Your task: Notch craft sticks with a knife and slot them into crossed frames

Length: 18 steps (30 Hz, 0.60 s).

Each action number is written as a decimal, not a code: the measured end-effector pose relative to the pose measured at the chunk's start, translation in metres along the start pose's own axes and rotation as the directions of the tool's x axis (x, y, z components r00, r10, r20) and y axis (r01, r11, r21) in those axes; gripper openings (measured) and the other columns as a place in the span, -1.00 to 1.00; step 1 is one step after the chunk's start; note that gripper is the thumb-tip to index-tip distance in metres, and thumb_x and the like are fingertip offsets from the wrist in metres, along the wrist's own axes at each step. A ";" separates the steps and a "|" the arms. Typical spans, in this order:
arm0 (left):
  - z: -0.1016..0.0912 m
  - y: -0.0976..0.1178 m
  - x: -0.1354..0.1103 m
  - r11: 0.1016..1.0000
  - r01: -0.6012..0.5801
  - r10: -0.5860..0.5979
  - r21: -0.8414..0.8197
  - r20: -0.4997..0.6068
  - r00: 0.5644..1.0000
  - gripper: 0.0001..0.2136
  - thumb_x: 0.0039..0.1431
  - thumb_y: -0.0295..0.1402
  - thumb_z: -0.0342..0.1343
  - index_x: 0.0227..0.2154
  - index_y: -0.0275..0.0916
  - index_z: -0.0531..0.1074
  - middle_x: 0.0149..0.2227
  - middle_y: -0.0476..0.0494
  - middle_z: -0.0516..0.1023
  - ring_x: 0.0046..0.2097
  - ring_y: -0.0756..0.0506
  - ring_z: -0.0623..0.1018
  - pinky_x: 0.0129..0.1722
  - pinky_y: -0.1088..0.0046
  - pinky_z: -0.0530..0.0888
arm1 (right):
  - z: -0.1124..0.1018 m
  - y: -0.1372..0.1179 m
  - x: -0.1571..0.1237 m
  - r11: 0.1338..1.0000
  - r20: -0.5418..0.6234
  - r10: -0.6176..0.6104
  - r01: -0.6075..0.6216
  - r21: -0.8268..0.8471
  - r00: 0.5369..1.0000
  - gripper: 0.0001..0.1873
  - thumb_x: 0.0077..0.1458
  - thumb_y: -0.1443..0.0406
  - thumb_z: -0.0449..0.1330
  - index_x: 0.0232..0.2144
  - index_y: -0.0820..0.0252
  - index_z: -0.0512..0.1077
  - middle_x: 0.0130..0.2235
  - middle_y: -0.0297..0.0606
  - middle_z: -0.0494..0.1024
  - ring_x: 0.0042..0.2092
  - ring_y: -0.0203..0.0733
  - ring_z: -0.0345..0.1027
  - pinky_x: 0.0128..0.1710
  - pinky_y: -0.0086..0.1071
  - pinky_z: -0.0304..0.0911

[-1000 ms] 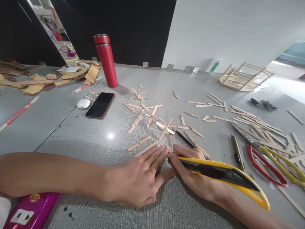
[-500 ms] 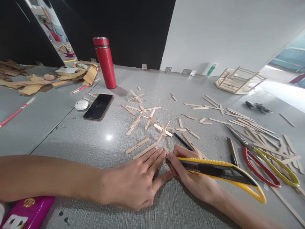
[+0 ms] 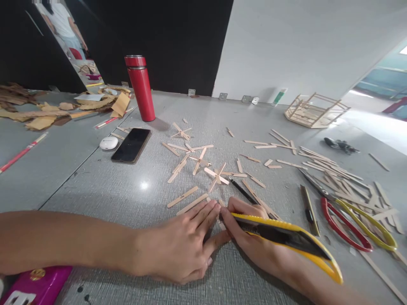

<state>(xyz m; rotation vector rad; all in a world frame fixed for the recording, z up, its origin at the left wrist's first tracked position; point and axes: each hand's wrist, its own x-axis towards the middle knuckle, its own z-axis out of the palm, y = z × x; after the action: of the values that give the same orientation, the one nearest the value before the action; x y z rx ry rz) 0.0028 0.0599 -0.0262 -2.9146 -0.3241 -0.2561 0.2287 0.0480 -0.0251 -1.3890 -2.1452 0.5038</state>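
Note:
My left hand [image 3: 182,239] holds a wooden craft stick [image 3: 221,225] down on the grey tabletop, fingers stretched over it and thumb reaching to the right. Most of that stick is hidden by my hands. Gripped in my right hand [image 3: 254,237] is a yellow and black utility knife [image 3: 286,235], its front end at the stick beside my left fingertips. The blade itself cannot be made out. Just beyond my hands lie a black pen [image 3: 243,190], loose craft sticks [image 3: 182,197] and small star-shaped pieces made of crossed sticks [image 3: 217,176].
Red-and-yellow-handled scissors [image 3: 346,224] and a heap of sticks [image 3: 359,190] lie right. A red bottle [image 3: 141,93], phone [image 3: 132,145] and white earbud case [image 3: 108,143] are left. A stick frame [image 3: 314,112] stands back right; a purple packet [image 3: 38,284] lies front left.
The knife's rear end has swung slightly down and left with my right hand. My left hand stays nearly in place. The view has shifted a little, and a person now shows at the upper left.

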 end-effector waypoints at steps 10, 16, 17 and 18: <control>0.000 0.001 0.001 1.000 0.019 -0.018 -0.022 0.044 0.999 -0.41 0.44 -0.22 -0.09 0.36 -0.55 0.15 0.29 -0.76 0.31 0.37 -0.50 0.30 0.38 -0.01 0.18 | -0.002 -0.001 0.001 0.997 0.054 -0.039 0.043 -0.070 0.998 -0.62 0.44 0.18 -0.01 -0.48 0.06 0.16 -0.51 -0.45 0.23 -0.50 -0.25 0.20 -0.41 -0.26 0.20; 0.002 0.003 0.002 0.999 0.027 -0.026 -0.029 0.038 0.999 -0.40 0.41 -0.21 -0.04 0.35 -0.56 0.17 0.29 -0.75 0.33 0.38 -0.50 0.29 0.38 -0.02 0.18 | -0.003 -0.003 0.005 0.996 0.071 -0.051 0.056 -0.066 0.996 -0.60 0.46 0.16 -0.05 -0.47 0.06 0.14 -0.51 -0.45 0.26 -0.50 -0.25 0.20 -0.40 -0.26 0.19; 0.002 0.003 0.002 0.999 0.027 -0.026 -0.031 0.035 0.999 -0.40 0.40 -0.20 -0.04 0.35 -0.56 0.18 0.29 -0.76 0.33 0.37 -0.50 0.30 0.38 -0.02 0.18 | -0.004 -0.004 0.005 0.996 0.077 -0.054 0.059 -0.064 0.996 -0.60 0.46 0.16 -0.05 -0.47 0.06 0.15 -0.50 -0.44 0.27 -0.50 -0.25 0.21 -0.39 -0.26 0.20; 0.002 0.003 0.002 0.999 0.025 -0.024 -0.033 0.030 0.999 -0.39 0.40 -0.20 -0.04 0.34 -0.57 0.18 0.29 -0.77 0.32 0.37 -0.51 0.30 0.38 -0.02 0.18 | -0.005 -0.004 0.004 0.996 0.083 -0.057 0.062 -0.064 0.995 -0.61 0.46 0.17 -0.05 -0.47 0.06 0.15 -0.50 -0.43 0.28 -0.49 -0.24 0.22 -0.39 -0.25 0.20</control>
<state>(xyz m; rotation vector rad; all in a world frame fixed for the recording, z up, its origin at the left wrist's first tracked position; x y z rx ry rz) 0.0059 0.0584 -0.0282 -2.9518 -0.3646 -0.2244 0.2273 0.0502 -0.0183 -1.3570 -2.2805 0.4771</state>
